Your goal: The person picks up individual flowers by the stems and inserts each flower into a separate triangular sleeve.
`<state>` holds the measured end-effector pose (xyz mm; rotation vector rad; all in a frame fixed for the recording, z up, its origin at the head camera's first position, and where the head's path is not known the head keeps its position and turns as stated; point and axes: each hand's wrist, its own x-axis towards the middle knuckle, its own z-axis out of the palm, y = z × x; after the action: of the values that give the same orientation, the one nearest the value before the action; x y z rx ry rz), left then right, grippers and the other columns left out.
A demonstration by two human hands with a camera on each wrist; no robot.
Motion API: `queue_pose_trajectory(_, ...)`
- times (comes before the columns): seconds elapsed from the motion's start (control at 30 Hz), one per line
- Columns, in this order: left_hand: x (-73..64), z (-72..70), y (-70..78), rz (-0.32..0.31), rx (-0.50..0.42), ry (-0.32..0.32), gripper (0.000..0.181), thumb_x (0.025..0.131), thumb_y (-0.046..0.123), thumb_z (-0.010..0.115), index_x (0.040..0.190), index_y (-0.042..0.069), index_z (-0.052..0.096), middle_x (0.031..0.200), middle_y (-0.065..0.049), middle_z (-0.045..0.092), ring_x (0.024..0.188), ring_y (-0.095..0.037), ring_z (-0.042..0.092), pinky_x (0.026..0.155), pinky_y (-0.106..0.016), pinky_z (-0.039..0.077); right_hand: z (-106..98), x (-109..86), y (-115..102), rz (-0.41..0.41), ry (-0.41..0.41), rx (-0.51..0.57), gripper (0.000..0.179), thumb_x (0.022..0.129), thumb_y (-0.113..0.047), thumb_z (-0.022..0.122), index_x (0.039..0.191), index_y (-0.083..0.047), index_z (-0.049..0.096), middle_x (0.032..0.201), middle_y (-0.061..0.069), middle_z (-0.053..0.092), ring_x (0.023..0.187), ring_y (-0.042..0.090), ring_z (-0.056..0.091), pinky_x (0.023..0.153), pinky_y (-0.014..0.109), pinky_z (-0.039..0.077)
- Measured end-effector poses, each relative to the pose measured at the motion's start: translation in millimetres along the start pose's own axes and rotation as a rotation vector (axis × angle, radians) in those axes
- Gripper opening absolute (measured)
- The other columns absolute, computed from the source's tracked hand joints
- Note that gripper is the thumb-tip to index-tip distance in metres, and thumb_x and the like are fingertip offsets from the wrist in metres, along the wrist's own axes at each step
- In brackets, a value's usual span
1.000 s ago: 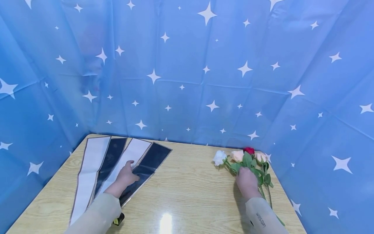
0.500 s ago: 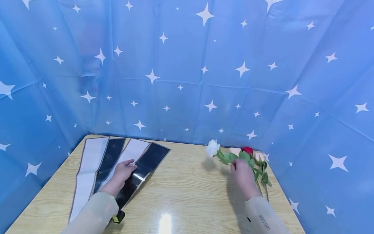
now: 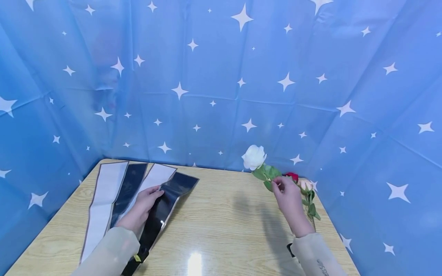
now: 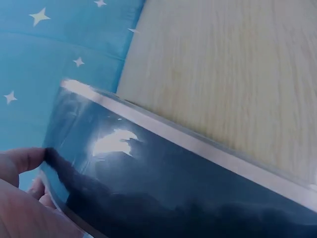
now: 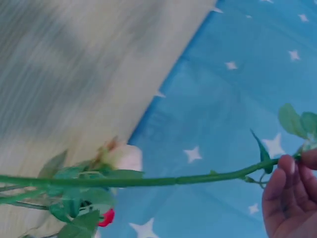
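Observation:
My left hand (image 3: 143, 203) grips the left edge of a glossy black wrapping sheet (image 3: 165, 207) with a pale border, thumb on top and fingers beneath. The sheet is bent and partly lifted off the table; its black face (image 4: 163, 163) fills much of the left wrist view. My right hand (image 3: 288, 199) pinches the green stem (image 5: 193, 179) of a white rose (image 3: 254, 157) just below its leaves. The rose is held up above the table, its bloom tilted to the left. In the right wrist view the bloom is out of frame.
Beside the left hand lie a white sheet (image 3: 108, 188), a black sheet (image 3: 132, 184) and another white sheet (image 3: 160, 172). A red rose (image 3: 292, 176) and a pale peach rose (image 3: 305, 185) lie at the table's (image 3: 221, 214) right. A blue star-patterned curtain (image 3: 214, 76) surrounds the table.
The right hand has lifted the white rose up from the other roses. The left hand has taken hold of the rightmost black sheet and raised it, bending it.

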<state>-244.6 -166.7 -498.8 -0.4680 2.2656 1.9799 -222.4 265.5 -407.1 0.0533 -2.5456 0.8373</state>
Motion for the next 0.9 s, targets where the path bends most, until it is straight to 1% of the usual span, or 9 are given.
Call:
queue_pose_trajectory(0.07, -0.6, 0.5, 3.9, -0.001, -0.05, 0.018, 0.052, 0.094, 0.025, 0.056, 0.137, -0.002, 0.045, 0.14, -0.019, 0.046, 0.124, -0.024, 0.045, 0.103, -0.035, 0.038, -3, 0.9, -6, 0.01, 0.043, 0.052, 0.012, 0.092, -0.017, 0.061, 0.096, -0.008, 0.066, 0.087, 0.007, 0.064, 0.075, 0.014, 0.056, 0.059, 0.024, 0.046)
queue_pose_trajectory(0.17, -2.9, 1.5, 12.2, 0.015, -0.143, 0.063, 0.051, 0.092, 0.033, 0.061, 0.13, 0.001, 0.051, 0.117, -0.006, 0.061, 0.1, -0.008, 0.055, 0.087, -0.022, 0.045, -9, 2.6, -13, 0.041, 0.099, 0.154, 0.012, 0.091, -0.019, 0.063, 0.096, -0.008, 0.067, 0.087, 0.006, 0.066, 0.075, 0.006, 0.056, 0.059, 0.021, 0.045)
queue_pose_trajectory(0.27, -7.2, 1.7, 22.6, 0.035, -0.228, 0.084, 0.045, 0.089, 0.037, 0.064, 0.119, 0.004, 0.054, 0.094, 0.009, 0.059, 0.079, 0.0, 0.054, 0.072, -0.017, 0.046, -14, 3.9, -19, 0.09, 0.108, 0.279, 0.015, 0.091, -0.021, 0.063, 0.097, -0.007, 0.066, 0.087, 0.005, 0.065, 0.073, 0.002, 0.058, 0.06, 0.019, 0.048)
queue_pose_trajectory(0.33, -11.0, 1.6, 29.9, 0.056, -0.282, 0.085, 0.037, 0.09, 0.036, 0.064, 0.111, 0.007, 0.054, 0.087, 0.013, 0.056, 0.076, 0.001, 0.054, 0.071, -0.016, 0.046, -15, 4.5, -22, 0.113, 0.1, 0.357, 0.017, 0.092, -0.02, 0.062, 0.098, -0.005, 0.065, 0.086, 0.003, 0.064, 0.072, 0.003, 0.06, 0.062, 0.021, 0.051)
queue_pose_trajectory(0.4, -14.8, 1.5, 36.7, 0.085, -0.329, 0.079, 0.026, 0.092, 0.031, 0.062, 0.105, 0.011, 0.053, 0.086, 0.015, 0.055, 0.079, 0.003, 0.052, 0.073, -0.013, 0.045, -16, 4.5, -24, 0.131, 0.089, 0.419, 0.017, 0.092, -0.018, 0.061, 0.098, -0.003, 0.064, 0.084, 0.0, 0.062, 0.071, 0.006, 0.062, 0.063, 0.023, 0.053)
queue_pose_trajectory(0.5, -20.1, 2.0, 44.8, 0.12, -0.403, 0.066, 0.011, 0.093, 0.018, 0.06, 0.095, 0.015, 0.049, 0.076, 0.017, 0.053, 0.064, 0.004, 0.046, 0.057, -0.011, 0.039, -17, 3.4, -29, 0.129, 0.095, 0.493, 0.014, 0.091, -0.011, 0.061, 0.098, 0.001, 0.063, 0.079, -0.003, 0.06, 0.069, 0.009, 0.063, 0.061, 0.023, 0.053)
queue_pose_trajectory(0.63, -27.5, 3.0, 51.7, 0.154, -0.47, 0.034, 0.019, 0.091, 0.004, 0.057, 0.089, 0.015, 0.042, 0.07, 0.014, 0.047, 0.048, 0.0, 0.031, 0.042, -0.016, 0.023, -25, -1.1, -47, 0.108, 0.116, 0.543, 0.013, 0.088, 0.001, 0.059, 0.099, 0.009, 0.06, 0.078, -0.001, 0.059, 0.065, 0.005, 0.062, 0.059, 0.021, 0.052)
queue_pose_trajectory(0.73, -32.9, 3.9, 56.8, 0.166, -0.494, -0.002, 0.021, 0.091, 0.002, 0.056, 0.094, 0.015, 0.04, 0.079, 0.013, 0.051, 0.058, 0.001, 0.043, 0.047, -0.014, 0.032, -26, -2.8, -52, 0.1, 0.119, 0.537, 0.012, 0.089, 0.003, 0.056, 0.097, 0.011, 0.06, 0.08, 0.006, 0.062, 0.066, 0.004, 0.062, 0.061, 0.02, 0.052)
queue_pose_trajectory(0.9, -40.2, 5.7, 65.6, 0.169, -0.553, -0.045, 0.024, 0.094, 0.004, 0.054, 0.108, 0.019, 0.041, 0.079, 0.014, 0.056, 0.071, 0.001, 0.054, 0.065, -0.013, 0.045, -18, -0.8, -34, 0.101, 0.102, 0.49, 0.014, 0.094, -0.007, 0.053, 0.097, 0.003, 0.062, 0.089, 0.017, 0.065, 0.073, 0.008, 0.065, 0.067, 0.021, 0.053)
